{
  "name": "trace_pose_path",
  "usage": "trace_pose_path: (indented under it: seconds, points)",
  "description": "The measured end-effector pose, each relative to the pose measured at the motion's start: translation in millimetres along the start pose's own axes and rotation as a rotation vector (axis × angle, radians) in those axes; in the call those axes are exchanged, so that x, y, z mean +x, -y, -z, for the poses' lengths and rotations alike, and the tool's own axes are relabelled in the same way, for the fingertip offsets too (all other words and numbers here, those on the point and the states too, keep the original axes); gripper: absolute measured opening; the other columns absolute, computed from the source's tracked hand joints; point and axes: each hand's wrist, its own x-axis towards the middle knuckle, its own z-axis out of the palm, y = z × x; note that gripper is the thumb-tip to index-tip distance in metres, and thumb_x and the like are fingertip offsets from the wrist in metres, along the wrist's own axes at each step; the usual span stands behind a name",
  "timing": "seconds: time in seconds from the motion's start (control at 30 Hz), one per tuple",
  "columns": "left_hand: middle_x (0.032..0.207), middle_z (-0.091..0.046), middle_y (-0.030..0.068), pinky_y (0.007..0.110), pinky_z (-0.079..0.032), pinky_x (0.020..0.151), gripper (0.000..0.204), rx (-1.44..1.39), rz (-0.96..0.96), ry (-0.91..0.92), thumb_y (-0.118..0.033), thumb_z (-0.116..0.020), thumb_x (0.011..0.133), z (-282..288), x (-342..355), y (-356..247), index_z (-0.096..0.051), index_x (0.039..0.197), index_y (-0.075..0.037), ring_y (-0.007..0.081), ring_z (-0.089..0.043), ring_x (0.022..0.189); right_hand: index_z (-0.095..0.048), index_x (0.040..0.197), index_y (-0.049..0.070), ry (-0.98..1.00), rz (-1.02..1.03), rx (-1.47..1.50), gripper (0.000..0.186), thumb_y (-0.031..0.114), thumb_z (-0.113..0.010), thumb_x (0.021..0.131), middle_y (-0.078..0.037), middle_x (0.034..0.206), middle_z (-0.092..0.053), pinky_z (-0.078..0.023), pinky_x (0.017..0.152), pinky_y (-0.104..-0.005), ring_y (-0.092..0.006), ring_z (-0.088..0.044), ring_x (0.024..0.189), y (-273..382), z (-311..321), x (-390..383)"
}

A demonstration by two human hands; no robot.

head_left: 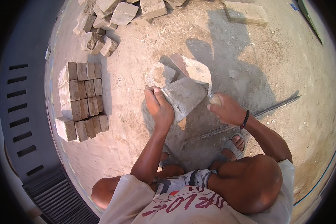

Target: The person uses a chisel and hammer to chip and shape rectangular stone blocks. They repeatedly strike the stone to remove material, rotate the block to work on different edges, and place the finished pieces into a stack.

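Large dark red letters [192, 203] run across the front of the shirt [175, 216], and a short line of smaller dark red characters [198, 189] stands above them

The left hand [160, 106] grips a grey brick [184, 96], while the right hand [228, 109] holds a trowel [197, 70] by its handle. Stacked bricks [77, 98] stand off to the left.

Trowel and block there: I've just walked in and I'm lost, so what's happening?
A person's left hand grips a grey block while the right hand holds a trowel by its handle. The blade is at the block's far side; whether they touch is unclear. A block stack stands to the left.
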Motion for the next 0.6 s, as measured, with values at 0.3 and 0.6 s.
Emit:
trace_pose_path:
  seconds: [0.3, 0.6]
  points:
    - [0.085, -0.049, 0.0147, 0.039, -0.041, 0.075, 0.02, 0.022, 0.015, -0.025, -0.014, -0.039, 0.105, 7.9, -7.0, 11.5, -0.048, 0.097, 0.001, 0.0242, -0.048, 0.077, -0.058, 0.111, -0.007, 0.012, 0.02, 0.047, 0.046, 0.032, -0.063, 0.088, -0.021, 0.083, -0.067, -0.05, 0.072, -0.0401, -0.03, -0.067, 0.079, 28.1, -4.0, 4.7]
    - [0.085, -0.049, 0.0157, 0.04, -0.041, 0.075, 0.02, 0.006, 0.013, -0.005, -0.014, -0.039, 0.105, 4.3, -5.6, 5.4, -0.048, 0.095, 0.001, 0.0259, -0.048, 0.077, -0.057, 0.112, -0.006, -0.006, 0.009, 0.128, 0.045, 0.032, -0.064, 0.088, -0.015, 0.078, -0.066, -0.05, 0.067, -0.0386, -0.0217, -0.065, 0.074, 21.6, -22.4, -25.3]
